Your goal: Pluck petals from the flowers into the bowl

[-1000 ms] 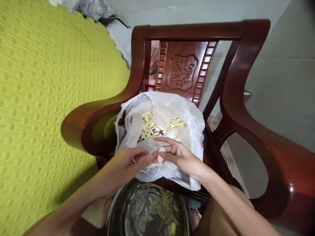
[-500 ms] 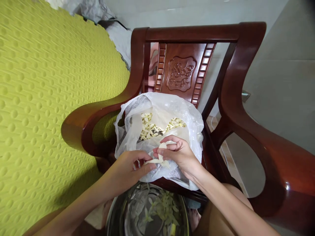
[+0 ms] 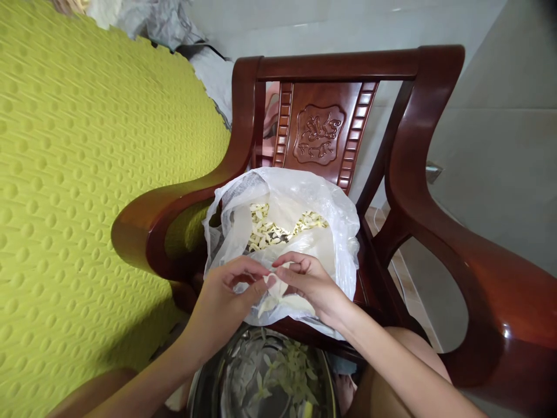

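A pale white flower with long, thick petals is held between both hands, over the near side of a white plastic bag. My left hand pinches one petal between thumb and fingertips. My right hand grips the flower from the other side, its fingers curled. Inside the bag lie many small pale yellow-white pieces, which look like petals or buds. Below my hands, a shiny metal basin holds several whitish-green flowers.
The bag rests on the seat of a dark red wooden chair with curved armrests. On the left stands a yellow dimpled foam mat. Grey wall tiles rise behind. My knees flank the basin.
My left hand has moved up and right, its fingertips meeting my right hand's at the flower. The flower has turned, its petals now pointing downward. The view has shifted slightly.
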`<act>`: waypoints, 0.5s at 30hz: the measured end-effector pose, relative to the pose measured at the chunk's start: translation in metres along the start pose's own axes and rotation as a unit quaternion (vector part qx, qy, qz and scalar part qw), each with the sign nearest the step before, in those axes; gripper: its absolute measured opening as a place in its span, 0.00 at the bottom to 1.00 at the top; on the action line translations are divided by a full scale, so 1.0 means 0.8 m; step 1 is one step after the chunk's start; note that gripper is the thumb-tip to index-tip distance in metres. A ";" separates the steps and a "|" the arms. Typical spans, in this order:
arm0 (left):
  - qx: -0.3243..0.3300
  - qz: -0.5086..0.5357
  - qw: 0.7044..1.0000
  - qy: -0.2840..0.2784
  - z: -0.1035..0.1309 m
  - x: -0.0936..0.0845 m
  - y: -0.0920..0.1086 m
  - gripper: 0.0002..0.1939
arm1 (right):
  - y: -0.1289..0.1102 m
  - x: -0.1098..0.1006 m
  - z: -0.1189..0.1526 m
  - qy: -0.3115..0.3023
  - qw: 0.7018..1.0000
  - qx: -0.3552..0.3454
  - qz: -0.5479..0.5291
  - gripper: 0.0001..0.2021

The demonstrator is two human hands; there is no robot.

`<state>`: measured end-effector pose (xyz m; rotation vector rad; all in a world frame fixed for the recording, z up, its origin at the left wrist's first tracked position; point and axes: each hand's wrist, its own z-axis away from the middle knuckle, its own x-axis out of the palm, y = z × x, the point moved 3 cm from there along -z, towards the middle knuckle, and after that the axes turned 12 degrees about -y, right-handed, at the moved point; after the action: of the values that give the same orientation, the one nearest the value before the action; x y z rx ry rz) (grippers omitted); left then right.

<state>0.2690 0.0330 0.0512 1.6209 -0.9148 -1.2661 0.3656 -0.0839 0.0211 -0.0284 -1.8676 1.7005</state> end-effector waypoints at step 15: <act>0.088 0.168 0.957 0.221 0.002 -0.024 0.000 0.09 | 0.026 -0.032 -0.025 0.189 0.942 -0.080 -0.266 0.19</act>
<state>0.2630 0.0500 0.0580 1.7017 -0.9821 -0.5678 0.3876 -0.0729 -0.0083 0.0746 -1.5370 1.0838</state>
